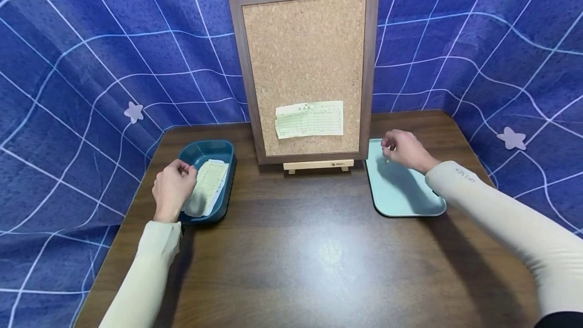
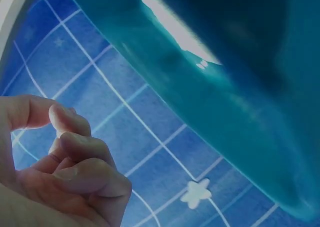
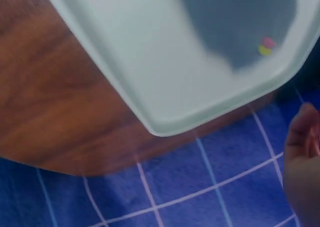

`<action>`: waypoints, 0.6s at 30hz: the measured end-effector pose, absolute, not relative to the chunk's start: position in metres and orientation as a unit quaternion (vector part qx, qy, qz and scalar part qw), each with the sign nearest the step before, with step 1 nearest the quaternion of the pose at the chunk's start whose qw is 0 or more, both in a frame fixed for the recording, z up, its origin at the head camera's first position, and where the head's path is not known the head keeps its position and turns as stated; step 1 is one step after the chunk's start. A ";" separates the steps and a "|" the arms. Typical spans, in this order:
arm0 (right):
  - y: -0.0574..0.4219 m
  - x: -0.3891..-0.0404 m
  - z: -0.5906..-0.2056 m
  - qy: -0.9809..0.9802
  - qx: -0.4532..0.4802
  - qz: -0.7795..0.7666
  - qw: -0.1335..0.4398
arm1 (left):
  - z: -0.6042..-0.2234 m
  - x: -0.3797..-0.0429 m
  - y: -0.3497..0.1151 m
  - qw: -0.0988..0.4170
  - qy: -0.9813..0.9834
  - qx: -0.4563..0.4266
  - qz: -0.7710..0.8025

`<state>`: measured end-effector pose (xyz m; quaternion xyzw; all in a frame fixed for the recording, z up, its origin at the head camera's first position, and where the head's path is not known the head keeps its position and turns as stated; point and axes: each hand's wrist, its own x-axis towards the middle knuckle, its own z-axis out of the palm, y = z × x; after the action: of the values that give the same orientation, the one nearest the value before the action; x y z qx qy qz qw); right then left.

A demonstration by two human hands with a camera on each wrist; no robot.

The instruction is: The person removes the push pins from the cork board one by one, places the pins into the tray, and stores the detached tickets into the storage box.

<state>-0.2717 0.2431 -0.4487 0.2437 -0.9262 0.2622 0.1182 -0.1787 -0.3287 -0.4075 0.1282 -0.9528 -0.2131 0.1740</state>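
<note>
My left hand (image 1: 175, 186) hovers at the left side of the dark teal bin (image 1: 231, 166), fingers loosely curled. In the left wrist view nothing shows between its fingers (image 2: 75, 144). Printed paper slips (image 1: 210, 178) lie stacked in the bin. Over the pale mint tray (image 1: 382, 196), my right hand (image 1: 405, 150) is held with bent fingers and a gap between thumb and fingertips. Tiny pink and yellow pieces (image 3: 266, 46) sit near the tray's far end in the right wrist view; there, only part of that hand shows at the edge.
Between bin and tray, a framed cork board (image 1: 309, 54) leans upright on a small wooden stand (image 1: 319, 165). One printed slip (image 1: 309, 119) is fixed low on the cork. The brown table (image 1: 282, 267) ends at a blue gridded cloth (image 1: 91, 115) behind and at the sides.
</note>
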 end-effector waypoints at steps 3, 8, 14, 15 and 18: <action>0.235 -0.270 -0.439 -0.909 0.269 0.273 0.164 | -0.406 -0.183 -0.320 0.174 -0.953 0.113 -0.220; 0.222 -0.266 -0.428 -0.890 0.288 0.282 0.214 | -0.404 -0.188 -0.307 0.174 -0.953 0.085 -0.233; 0.215 -0.266 -0.424 -0.878 0.301 0.290 0.234 | -0.403 -0.193 -0.297 0.167 -0.954 0.052 -0.242; 0.214 -0.266 -0.423 -0.876 0.301 0.292 0.236 | -0.403 -0.194 -0.295 0.165 -0.955 0.049 -0.243; 0.210 -0.266 -0.422 -0.873 0.304 0.297 0.238 | -0.402 -0.196 -0.290 0.164 -0.955 0.036 -0.246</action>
<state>-0.2656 0.2100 -0.4218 0.3042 -0.8735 0.2967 0.2376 -0.1961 -0.2900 -0.4016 0.0362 -0.9545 -0.2463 0.1641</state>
